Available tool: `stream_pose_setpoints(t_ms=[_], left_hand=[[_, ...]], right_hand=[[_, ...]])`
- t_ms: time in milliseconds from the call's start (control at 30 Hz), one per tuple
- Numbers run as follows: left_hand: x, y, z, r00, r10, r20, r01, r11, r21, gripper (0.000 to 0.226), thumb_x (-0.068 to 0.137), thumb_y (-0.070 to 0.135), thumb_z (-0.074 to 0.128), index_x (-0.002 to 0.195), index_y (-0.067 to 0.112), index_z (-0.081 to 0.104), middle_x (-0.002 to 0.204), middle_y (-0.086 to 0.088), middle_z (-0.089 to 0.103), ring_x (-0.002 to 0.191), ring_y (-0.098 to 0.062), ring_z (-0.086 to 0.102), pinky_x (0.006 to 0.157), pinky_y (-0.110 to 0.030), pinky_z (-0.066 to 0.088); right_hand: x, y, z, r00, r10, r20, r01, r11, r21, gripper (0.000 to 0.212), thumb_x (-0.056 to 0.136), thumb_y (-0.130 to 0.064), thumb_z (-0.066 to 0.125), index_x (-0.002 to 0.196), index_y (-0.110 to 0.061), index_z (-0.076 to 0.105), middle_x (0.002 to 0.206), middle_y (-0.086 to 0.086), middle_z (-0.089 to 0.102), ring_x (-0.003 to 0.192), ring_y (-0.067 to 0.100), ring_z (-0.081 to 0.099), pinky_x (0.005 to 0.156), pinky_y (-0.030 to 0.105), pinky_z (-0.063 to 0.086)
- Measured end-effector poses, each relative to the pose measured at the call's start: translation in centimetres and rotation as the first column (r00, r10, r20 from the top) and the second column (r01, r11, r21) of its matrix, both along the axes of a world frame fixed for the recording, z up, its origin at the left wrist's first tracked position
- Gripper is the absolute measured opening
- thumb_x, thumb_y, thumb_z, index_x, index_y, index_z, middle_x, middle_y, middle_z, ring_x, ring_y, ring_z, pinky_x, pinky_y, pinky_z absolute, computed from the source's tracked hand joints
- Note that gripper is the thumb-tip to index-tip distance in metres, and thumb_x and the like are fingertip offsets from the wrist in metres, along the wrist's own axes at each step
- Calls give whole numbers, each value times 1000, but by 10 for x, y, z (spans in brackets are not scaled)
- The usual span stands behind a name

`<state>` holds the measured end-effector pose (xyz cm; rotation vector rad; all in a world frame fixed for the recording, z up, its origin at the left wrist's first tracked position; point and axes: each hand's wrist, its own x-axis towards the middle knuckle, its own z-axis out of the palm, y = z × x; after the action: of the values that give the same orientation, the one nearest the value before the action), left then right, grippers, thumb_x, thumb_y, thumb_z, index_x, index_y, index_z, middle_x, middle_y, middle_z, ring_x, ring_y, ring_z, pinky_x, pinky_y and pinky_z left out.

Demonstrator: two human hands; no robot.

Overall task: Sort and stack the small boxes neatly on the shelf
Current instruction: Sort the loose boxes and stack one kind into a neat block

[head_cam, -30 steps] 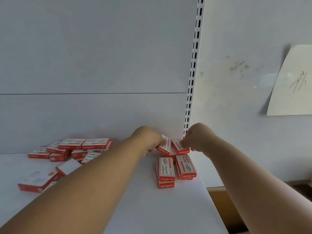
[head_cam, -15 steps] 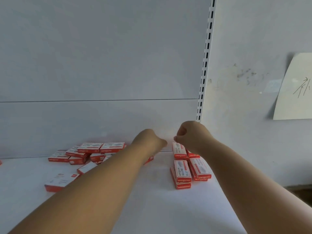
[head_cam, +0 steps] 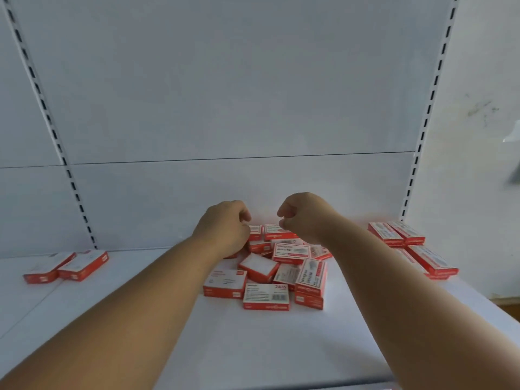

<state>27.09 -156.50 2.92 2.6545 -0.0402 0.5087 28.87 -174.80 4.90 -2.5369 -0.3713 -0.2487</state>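
Shelf (head_cam: pixel 253 347): white, smooth, matte sheet, slotted uprights behind.
Pile (head_cam: pixel 281 266): small red-white card boxes, flat rectangular, jumbled mid-shelf at varied angles; neat stack (head_cam: pixel 405 237) far right, pair (head_cam: pixel 67 266) far left.
Left hand (head_cam: pixel 222 229), right hand (head_cam: pixel 302 215): hover over pile, fingers curled, seemingly clenched on nothing; fingertips hidden.
Advice: take top boxes first, label up, square edges against stack.

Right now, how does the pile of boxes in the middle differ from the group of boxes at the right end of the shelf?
The middle pile is jumbled, its boxes tilted and overlapping at odd angles; the right group lies flat in aligned rows. Both hands hover over the middle pile, while nothing is near the right group. Both are small red-and-white boxes on the same white shelf.
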Motion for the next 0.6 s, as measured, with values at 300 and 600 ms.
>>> stream_pose_setpoints(t_ms=[300, 600], left_hand=[[9, 21, -17, 989, -105, -104, 111, 992, 55, 36, 91, 30, 64, 126, 32, 58, 123, 5, 64, 112, -20, 56, 94, -42, 50], [0, 22, -26, 954, -135, 268, 206, 943, -260, 53, 85, 29, 74, 121, 46, 39, 111, 21, 43, 92, 6, 53, 53, 0, 41]], right_hand=[[7, 7, -17, 996, -83, -13, 73, 931, -358, 51, 88, -41, 61, 136, -28, 52, 125, -6, 62, 119, 21, 44, 95, 38, 41], [-7, 11, -20, 980, -88, 177, 32, 955, 296, 23, 88, -36, 65, 101, -33, 46, 92, -17, 59, 72, 3, 61, 53, 19, 49]])
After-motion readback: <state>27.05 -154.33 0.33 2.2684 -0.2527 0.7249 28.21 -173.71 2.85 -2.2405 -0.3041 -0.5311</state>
